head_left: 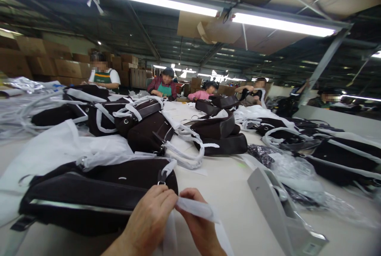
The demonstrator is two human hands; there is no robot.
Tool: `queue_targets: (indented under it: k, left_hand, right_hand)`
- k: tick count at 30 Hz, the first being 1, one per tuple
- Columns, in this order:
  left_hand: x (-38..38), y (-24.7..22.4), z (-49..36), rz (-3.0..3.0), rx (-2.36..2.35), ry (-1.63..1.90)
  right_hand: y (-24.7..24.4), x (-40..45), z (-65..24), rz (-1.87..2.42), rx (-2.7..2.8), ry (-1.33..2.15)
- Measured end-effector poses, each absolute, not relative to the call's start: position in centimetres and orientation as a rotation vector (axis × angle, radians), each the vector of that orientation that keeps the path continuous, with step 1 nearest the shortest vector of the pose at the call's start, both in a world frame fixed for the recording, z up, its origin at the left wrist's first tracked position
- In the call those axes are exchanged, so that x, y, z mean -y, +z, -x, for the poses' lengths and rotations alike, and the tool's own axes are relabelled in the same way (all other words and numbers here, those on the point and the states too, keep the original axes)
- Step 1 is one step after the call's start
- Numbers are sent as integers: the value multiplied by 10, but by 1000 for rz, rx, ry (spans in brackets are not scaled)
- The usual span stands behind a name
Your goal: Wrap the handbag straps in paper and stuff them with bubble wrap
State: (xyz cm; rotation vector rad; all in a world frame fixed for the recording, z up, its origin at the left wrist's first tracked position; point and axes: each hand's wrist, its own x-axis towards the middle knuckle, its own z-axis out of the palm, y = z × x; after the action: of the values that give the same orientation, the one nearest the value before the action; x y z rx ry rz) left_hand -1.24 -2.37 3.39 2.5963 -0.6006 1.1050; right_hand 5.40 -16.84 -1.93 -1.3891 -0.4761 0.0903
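Observation:
A dark handbag [89,186] with a pale zip along its side lies in front of me at the left. My left hand [151,212] is closed at the bag's right end, just below a metal ring with a small strap. Close beside it, my right hand [195,218] pinches a white strip of wrapping paper [198,208]. The strip runs from between the two hands toward the lower right. Both sets of fingertips meet near the bag's edge, and the left fingertips are partly hidden, so what they pinch looks like the strip's end.
A grey tape dispenser [274,208] stands on the white table [226,192] at my right. Several dark bags with paper-wrapped handles [149,129] fill the table beyond. Clear plastic bags [297,168] lie at the right. Co-workers [165,85] sit along the far side.

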Motion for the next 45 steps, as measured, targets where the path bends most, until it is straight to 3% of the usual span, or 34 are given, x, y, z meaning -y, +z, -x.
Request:
queue_targets:
  k: [4,8,14,23,33,45]
  left_hand:
    - [21,42,17,-2543,635,1003]
    - [12,70,15,-2497,509,679]
    - [10,101,7,-2523,369,314]
    - [7,56,-6,-2677,412,331]
    - [-3,119,0,-2473,454,289]
    - [1,113,-14,-2456,504,358]
  right_hand:
    - [2,168,-49,1414,631,14]
    - [30,165,-48,1428,715,-72]
    - [42,159,-63,1495,527,103]
    - [16,159,-75,1338,409,258]
    - [46,165,-73,1198,476,133]
    - [33,162,-75,1251,389,21]
